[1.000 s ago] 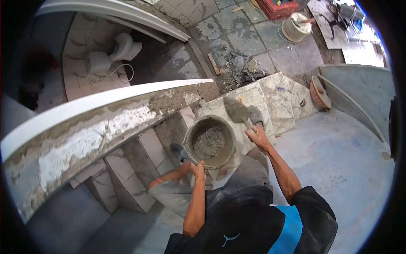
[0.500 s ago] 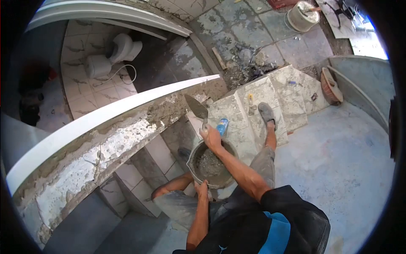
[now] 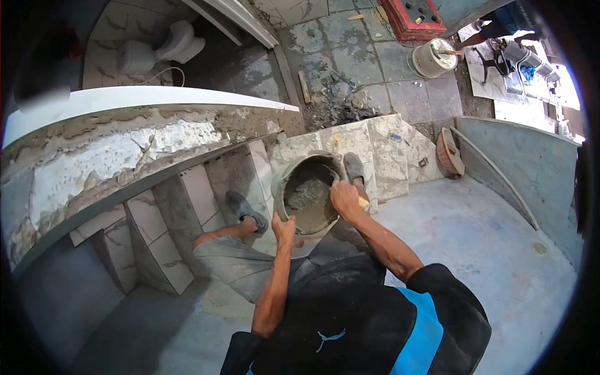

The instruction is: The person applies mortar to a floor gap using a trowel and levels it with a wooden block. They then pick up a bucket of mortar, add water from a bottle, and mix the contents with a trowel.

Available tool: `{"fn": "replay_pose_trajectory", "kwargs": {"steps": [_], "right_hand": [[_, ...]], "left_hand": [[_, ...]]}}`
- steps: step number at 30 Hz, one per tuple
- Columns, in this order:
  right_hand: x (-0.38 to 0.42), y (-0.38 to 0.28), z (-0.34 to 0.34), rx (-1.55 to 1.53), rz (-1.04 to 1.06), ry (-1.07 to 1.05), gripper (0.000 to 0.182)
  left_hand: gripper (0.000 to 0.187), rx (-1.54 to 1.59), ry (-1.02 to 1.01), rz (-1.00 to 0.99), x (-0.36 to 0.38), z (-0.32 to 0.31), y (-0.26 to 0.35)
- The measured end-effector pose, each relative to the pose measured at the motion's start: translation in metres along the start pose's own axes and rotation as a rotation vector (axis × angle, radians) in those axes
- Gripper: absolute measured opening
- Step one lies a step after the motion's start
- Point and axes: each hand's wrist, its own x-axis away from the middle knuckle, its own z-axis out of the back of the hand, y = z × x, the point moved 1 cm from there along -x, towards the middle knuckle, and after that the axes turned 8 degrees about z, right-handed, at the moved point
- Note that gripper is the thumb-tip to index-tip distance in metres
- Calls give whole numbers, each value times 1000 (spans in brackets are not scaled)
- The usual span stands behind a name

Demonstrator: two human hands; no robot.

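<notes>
A round bucket (image 3: pixel 279 194) with wet grey mortar (image 3: pixel 308 195) inside is tilted above the tiled steps. My left hand (image 3: pixel 284 230) grips its lower left rim. On the right side of the bucket, my right hand (image 3: pixel 347 201) is closed around a light-coloured handle (image 3: pixel 363 203), whose end shows beside the fingers. The trowel's blade cannot be made out. The bucket hangs between my two shod feet.
A ledge with rough mortar (image 3: pixel 125 147) and a white curved edge (image 3: pixel 156 95) runs along the left. Ahead lie rubble (image 3: pixel 344 100), a white bucket (image 3: pixel 431 59) and a red box (image 3: pixel 409 19). A basket (image 3: pixel 449 153) leans by the right wall. Another person's leg (image 3: pixel 490 34) shows top right.
The bucket has risen and tilted, with my left hand on its rim. My right hand has moved from above the bucket to its right side, and the trowel blade is out of sight.
</notes>
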Motion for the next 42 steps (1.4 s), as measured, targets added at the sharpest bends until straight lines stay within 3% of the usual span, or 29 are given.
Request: {"fn": "replay_pose_trajectory", "kwargs": {"steps": [3, 5, 6, 11, 13, 14, 16, 18, 19, 20, 21, 23, 24, 26, 29, 30, 32, 35, 36, 38, 40, 42], "right_hand": [[-7, 3, 11, 45, -44, -44, 18], [2, 14, 20, -13, -51, -250, 21], [6, 22, 23, -8, -54, -248, 21], [21, 55, 47, -320, -69, -405, 46], [33, 66, 28, -383, -121, -337, 56], [36, 69, 21, -347, -106, -341, 55], [45, 67, 17, -326, -104, -342, 55], [43, 65, 20, -510, -102, -194, 42], [39, 65, 22, -526, -105, -185, 42], [38, 66, 24, -639, -180, -231, 47], [35, 68, 26, -751, -256, -273, 53], [28, 71, 24, -925, -377, -275, 49], [21, 74, 18, -986, -445, -154, 47], [8, 83, -22, -995, -552, 143, 40], [-38, 69, 3, -959, -678, 322, 36], [-49, 77, -62, -888, -661, 513, 35], [-83, 70, -106, -828, -739, 574, 34], [-144, 24, -172, -746, -882, 657, 30], [-161, 2, -193, -851, -804, 580, 30], [-185, -36, -217, -829, -494, 231, 33], [-175, -71, -165, -888, -407, 328, 37], [-137, -79, -93, -934, -519, 218, 39]], "left_hand": [[67, -118, 35, -125, 9, -16, 18], [66, -107, 25, -142, 15, -22, 31], [65, -78, -1, -98, 16, -23, 32], [64, 0, -124, -7, 10, -7, 32], [39, 75, -28, -74, 15, -7, 37], [39, 69, -31, -77, 12, -7, 37], [58, 202, -117, 109, 2, -5, 20], [59, 211, -63, 133, -18, -8, -17], [60, 231, -3, 166, -16, -3, 0], [69, 262, -139, 362, -9, 5, 13], [69, 242, -137, 356, -25, 2, -13], [75, 128, 183, 246, -59, 2, -101], [75, 108, 183, 240, -56, 8, -99], [58, 39, 221, 368, -43, 25, -79], [62, 51, 171, 364, -33, 44, -81], [62, 65, 166, 362, -28, 49, -75], [60, 84, 148, 492, -24, 62, -79], [58, 36, 143, 485, -21, 77, -92], [58, 30, 149, 490, -23, 80, -95], [57, 37, 199, 594, -21, 84, -105], [59, 117, 158, 548, -25, 83, -109], [60, 223, 124, 511, -17, 83, -105]]}}
